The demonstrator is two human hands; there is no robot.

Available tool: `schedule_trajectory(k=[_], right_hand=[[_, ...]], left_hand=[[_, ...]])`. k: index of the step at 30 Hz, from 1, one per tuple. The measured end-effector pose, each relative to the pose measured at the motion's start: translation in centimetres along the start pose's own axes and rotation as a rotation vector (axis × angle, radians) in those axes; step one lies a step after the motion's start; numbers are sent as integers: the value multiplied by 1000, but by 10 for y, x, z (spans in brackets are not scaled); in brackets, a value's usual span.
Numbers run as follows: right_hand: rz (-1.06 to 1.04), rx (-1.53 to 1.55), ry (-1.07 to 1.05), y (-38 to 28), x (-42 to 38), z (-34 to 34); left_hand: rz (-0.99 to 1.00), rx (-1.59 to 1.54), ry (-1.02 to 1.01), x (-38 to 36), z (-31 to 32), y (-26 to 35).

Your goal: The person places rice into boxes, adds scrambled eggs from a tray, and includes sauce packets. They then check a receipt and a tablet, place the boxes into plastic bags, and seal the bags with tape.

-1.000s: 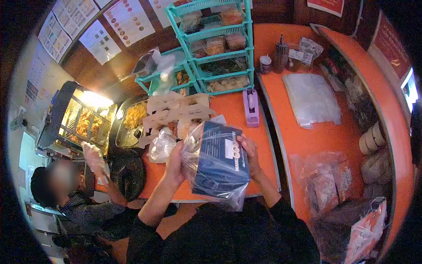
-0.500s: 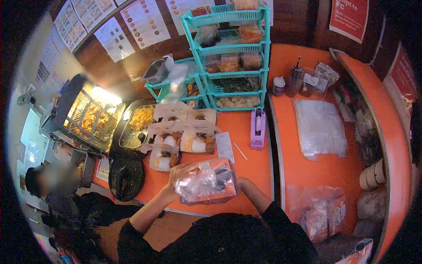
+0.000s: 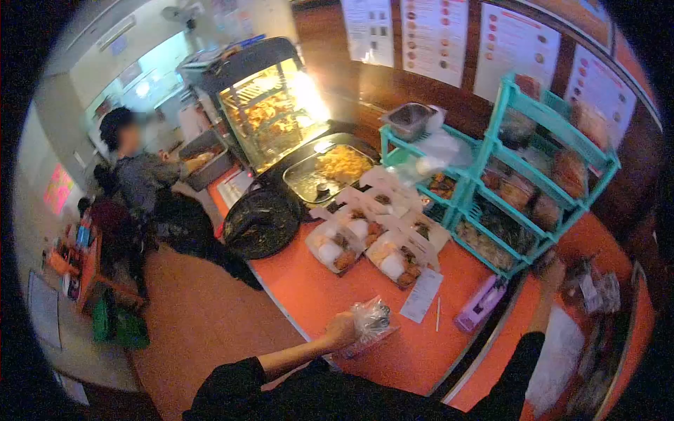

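My left hand [image 3: 342,330] is closed round the gathered top of a clear plastic bag [image 3: 372,317] near the front edge of the orange counter. What lies inside the bag is mostly hidden by the plastic and my hand. My right arm stretches to the far right, where my right hand [image 3: 552,270] is beside the teal basket rack [image 3: 539,189], close to the small items there; its fingers are blurred. Open food boxes [image 3: 330,247] with rice and fried pieces stand beyond my left hand. Between my hands lie a paper slip [image 3: 422,295] and a purple tape dispenser [image 3: 480,303].
A lit food warmer [image 3: 270,109] and a metal tray of yellow food [image 3: 337,168] stand behind a round black lid [image 3: 261,223]. Another person [image 3: 151,182] works at a grey bin [image 3: 203,161] on the left. Clear bags [image 3: 558,358] lie on the right counter.
The view has swung left. My right hand has let go of the bagged orange box and reached out to the far right. My left hand has closed on the bag's top.
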State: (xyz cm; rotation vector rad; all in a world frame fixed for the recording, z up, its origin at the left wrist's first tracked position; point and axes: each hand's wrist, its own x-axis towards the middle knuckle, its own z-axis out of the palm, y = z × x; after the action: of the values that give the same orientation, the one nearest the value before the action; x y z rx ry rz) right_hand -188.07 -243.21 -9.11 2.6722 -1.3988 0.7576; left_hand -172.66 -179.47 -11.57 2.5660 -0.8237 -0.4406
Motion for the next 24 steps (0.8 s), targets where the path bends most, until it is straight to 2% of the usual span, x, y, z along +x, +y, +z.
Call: schedule_trajectory(k=[2, 4, 5, 7, 8, 12, 14, 15, 17, 20, 21, 23, 24], right_hand=[[-313, -16, 285, 64, 26, 66], [-100, -130, -112, -1, 8, -12], [-121, -125, -113, 3, 12, -2], [-98, -198, 119, 26, 11, 12], [-53, -291, 74, 12, 6, -7], [-49, -387, 166, 36, 16, 12], [-226, -361, 227, 47, 20, 16], [-237, -363, 233, 44, 19, 15], [-93, -366, 155, 33, 19, 14], [-128, -380, 205, 66, 39, 49], [-139, -375, 211, 55, 39, 38], [-309, -173, 203, 51, 35, 20], [-406, -139, 381, 48, 39, 21]], left_hand=[[-170, -81, -13, -10, -16, 15], [-150, -142, -29, -10, -15, 13], [-112, -175, -35, -12, -12, 10], [-32, -235, -44, -10, -9, 3], [0, -267, -48, -11, -6, 0], [123, -380, -68, -10, 3, -15], [172, -419, -74, -9, 7, -20], [190, -431, -74, -8, 8, -22], [222, -459, -69, -5, 9, -25], [273, -489, -46, -3, 11, -25], [282, -493, -39, -3, 10, -25], [262, -475, -61, -4, 4, -23], [239, -452, -93, -4, -1, -21]])
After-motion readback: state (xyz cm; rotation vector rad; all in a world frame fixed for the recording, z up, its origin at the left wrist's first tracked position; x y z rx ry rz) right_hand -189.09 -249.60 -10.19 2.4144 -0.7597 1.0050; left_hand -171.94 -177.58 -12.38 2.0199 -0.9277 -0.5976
